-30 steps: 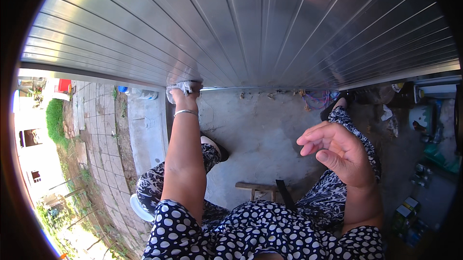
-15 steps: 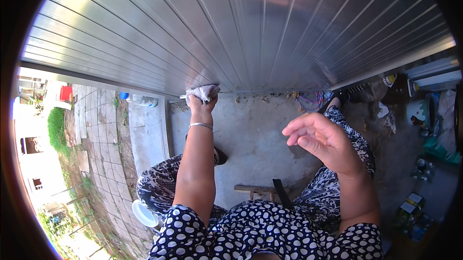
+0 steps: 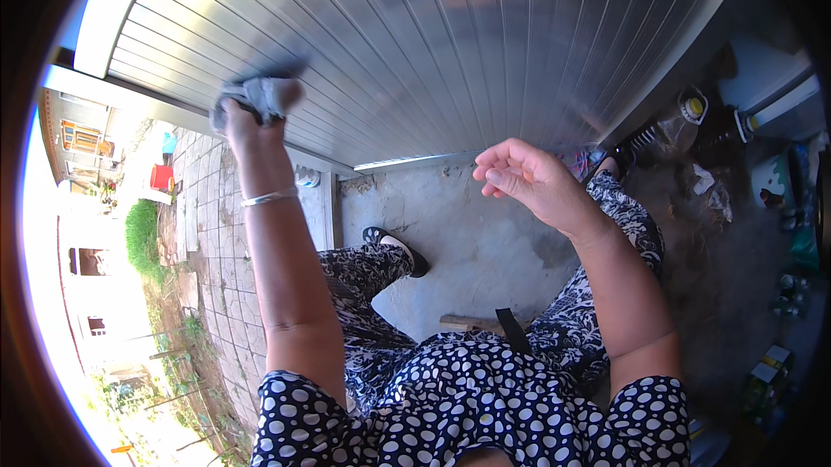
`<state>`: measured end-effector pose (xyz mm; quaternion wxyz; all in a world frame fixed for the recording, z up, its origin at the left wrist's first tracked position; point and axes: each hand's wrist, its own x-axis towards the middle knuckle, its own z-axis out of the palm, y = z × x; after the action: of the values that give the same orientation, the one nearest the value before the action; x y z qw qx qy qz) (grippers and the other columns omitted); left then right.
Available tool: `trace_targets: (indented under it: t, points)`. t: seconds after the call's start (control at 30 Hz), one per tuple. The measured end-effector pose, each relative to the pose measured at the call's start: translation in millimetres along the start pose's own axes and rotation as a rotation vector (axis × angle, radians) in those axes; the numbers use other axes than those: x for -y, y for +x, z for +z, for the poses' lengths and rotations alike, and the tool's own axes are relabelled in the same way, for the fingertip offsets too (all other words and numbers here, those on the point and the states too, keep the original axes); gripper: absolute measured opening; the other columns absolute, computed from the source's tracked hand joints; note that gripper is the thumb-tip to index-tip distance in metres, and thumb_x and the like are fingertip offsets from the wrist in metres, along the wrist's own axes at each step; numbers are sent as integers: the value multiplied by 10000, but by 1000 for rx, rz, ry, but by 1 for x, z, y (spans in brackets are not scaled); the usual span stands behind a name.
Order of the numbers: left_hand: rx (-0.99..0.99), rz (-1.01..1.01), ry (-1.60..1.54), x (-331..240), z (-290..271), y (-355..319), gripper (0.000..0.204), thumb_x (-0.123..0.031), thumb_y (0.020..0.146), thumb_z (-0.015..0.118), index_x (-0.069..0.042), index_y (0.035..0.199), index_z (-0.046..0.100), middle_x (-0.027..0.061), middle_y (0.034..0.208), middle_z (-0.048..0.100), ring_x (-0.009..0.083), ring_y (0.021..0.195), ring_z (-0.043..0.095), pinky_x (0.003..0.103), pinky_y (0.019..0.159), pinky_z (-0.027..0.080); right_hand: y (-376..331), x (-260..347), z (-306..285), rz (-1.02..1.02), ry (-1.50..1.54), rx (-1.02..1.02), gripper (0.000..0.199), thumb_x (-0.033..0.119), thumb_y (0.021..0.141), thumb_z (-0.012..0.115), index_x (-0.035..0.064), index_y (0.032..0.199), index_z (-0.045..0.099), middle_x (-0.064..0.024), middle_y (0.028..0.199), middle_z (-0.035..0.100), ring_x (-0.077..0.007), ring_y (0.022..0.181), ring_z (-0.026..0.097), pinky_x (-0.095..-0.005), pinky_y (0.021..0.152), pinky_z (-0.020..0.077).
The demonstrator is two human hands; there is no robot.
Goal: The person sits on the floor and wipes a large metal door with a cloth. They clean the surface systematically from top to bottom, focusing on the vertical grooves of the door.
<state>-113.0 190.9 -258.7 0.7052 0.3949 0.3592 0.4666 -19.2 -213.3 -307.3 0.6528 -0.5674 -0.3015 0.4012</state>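
A ribbed grey metal door panel point(image 3: 433, 60) stands in front of me, its bottom edge just above the concrete floor. My left hand point(image 3: 251, 125) reaches out to the panel's left side, closed round a crumpled grey-white rag point(image 3: 264, 96). The rag lies at the panel's surface, slightly smeared by motion, and hides some of the fingers. Above the floor on the right, my right hand point(image 3: 532, 180) hangs in the air with nothing in it, its fingers loosely curved and apart from the thumb.
A low wooden stool point(image 3: 467, 322) is partly visible under me. At the right lie a large clear plastic bottle point(image 3: 679, 125), scraps of white plastic point(image 3: 714, 194) and several other items. Left of the doorway runs a paved yard point(image 3: 212, 251) with a red bucket point(image 3: 162, 177).
My left hand has moved with the rag from the panel's bottom edge up and to the left. My right hand has shifted slightly up and left. The view has turned a little.
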Motion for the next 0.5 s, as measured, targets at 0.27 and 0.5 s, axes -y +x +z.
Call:
trace_targets:
  t: [0.27,0.5]
  points:
    - [202,180,-68,-45,16,5,621,-564,981,209,-50,1192,486,141,1055,609,296,861,638,402,645,551,-2,2,3,-22,12,6,257,224,934,609,3,1063,585,-53,954,618,-120,863,617,-253,770,513]
    - [-108,-302,-86,91,-41,12,493,-544,976,275,-176,968,603,25,883,644,206,747,615,327,564,471,-1,7,1,-9,-8,-7,239,206,940,597,3,1066,584,-58,975,626,-134,888,625,-265,812,520]
